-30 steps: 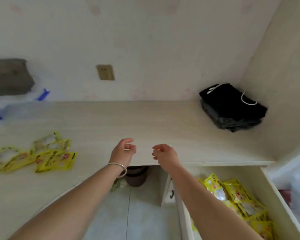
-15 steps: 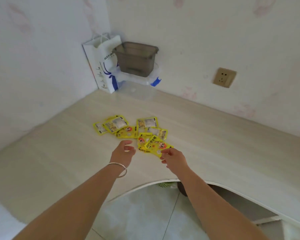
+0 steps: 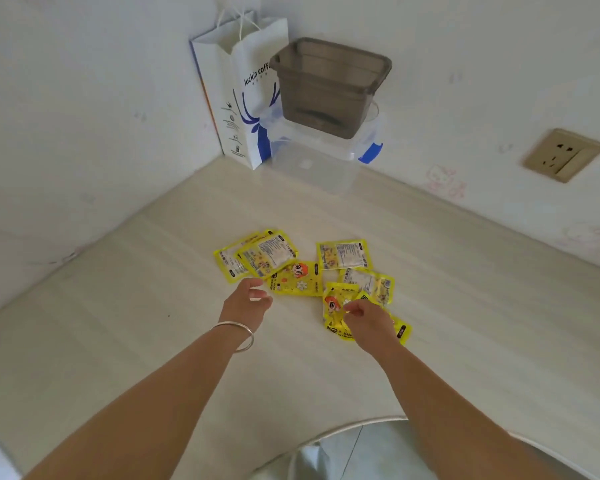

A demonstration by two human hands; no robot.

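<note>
A pale wood desk (image 3: 482, 306) fills the view, its curved edge at 6 o'clock over grey floor tiles (image 3: 354, 455). White walls (image 3: 84, 98) meet at 11 o'clock. At 2 o'clock is a beige socket (image 3: 563, 155), with faint pink prints (image 3: 445, 181) beside it.

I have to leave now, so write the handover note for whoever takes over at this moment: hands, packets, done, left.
Left hand: loosely curled, holds nothing, at the near edge of the yellow packets.
Right hand: fingers curled over the nearest packet; whether it grips it cannot be told.
Packets: scattered on the desk, some overlapping.
Corner: grey bin on a clear box, paper bag beside them.
Done: nothing plainly lifted yet.
Left: probably to gather all the packets.
</note>
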